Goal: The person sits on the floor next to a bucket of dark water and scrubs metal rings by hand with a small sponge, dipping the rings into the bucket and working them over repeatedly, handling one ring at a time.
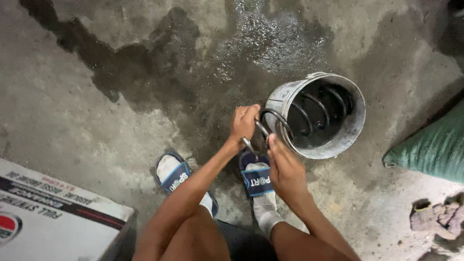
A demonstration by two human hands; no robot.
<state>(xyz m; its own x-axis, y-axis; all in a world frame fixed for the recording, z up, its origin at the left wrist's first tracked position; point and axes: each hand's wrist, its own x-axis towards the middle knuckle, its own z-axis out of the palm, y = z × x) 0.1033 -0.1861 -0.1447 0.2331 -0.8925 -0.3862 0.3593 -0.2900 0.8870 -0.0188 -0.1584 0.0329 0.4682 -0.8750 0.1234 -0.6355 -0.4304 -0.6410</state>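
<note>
You are crouched over a wet concrete floor, and both your hands meet at the rim of a grey metal bucket that lies tipped on its side, its mouth turned up toward you. Inside it sits a dark coil spring, its loops running from the back of the bucket out past the rim on your side.

Your left hand is curled shut around the outermost loop of the spring, just outside the bucket's lip, and a thin metal tool shows beneath its fingers. Your right hand comes up from below, fingers held together and pressed against the bucket's rim and the spring's end; whether it grips anything I cannot tell. The two hands are close, nearly touching.

Around you: your feet in white socks and blue sandals sit directly under your hands, the right one just beside the bucket's lower edge. A dark puddle spreads across the floor behind the bucket and under it. To your left, near your knee, lies a white cardboard box with printed stripes. On your right, well apart from the bucket, a green woven sack leans in from the edge, and a crumpled dirty rag lies below it.
</note>
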